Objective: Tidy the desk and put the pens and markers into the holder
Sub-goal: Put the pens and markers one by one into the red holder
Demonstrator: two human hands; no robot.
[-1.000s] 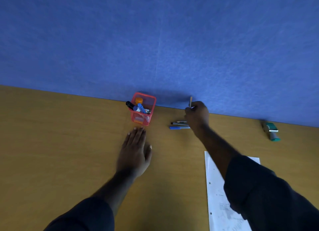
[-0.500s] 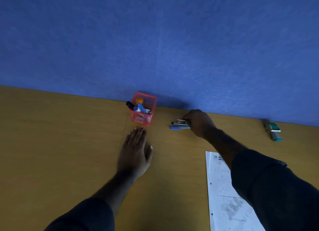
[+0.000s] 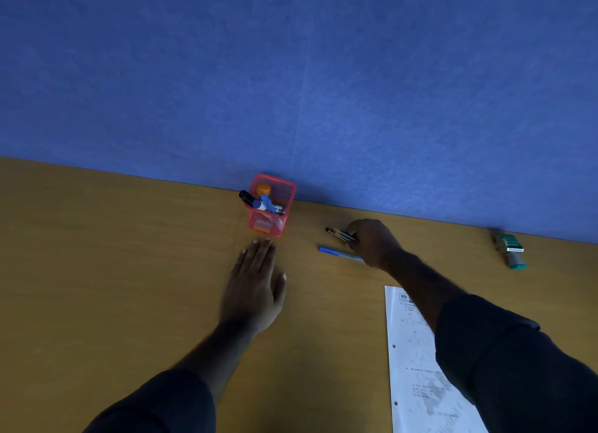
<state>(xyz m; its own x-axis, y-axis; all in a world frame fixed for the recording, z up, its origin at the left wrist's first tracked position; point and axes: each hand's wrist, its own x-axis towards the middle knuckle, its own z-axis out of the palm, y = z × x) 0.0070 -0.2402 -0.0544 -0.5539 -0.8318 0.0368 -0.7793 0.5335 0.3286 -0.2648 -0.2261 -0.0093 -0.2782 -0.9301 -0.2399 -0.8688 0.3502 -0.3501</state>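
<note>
Your right hand [image 3: 372, 243] pinches the dark pens [image 3: 341, 234] just above the counter [image 3: 129, 271], right of the red mesh holder [image 3: 270, 206]. Light, stiff, slick barrels: hold mid-shaft. Blue pen [image 3: 336, 253] lies beside. Left hand [image 3: 255, 290] rests flat, grip spread.

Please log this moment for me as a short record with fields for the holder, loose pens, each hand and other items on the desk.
holder: red mesh holder upright against the blue wall, markers already inside
loose pens: dark pens at the right hand's fingertips; blue pen on the desk
left hand: left hand flat, fingers spread, just short of the holder
right hand: right hand closing on the dark pens
other items: printed sheet; green stapler
</note>
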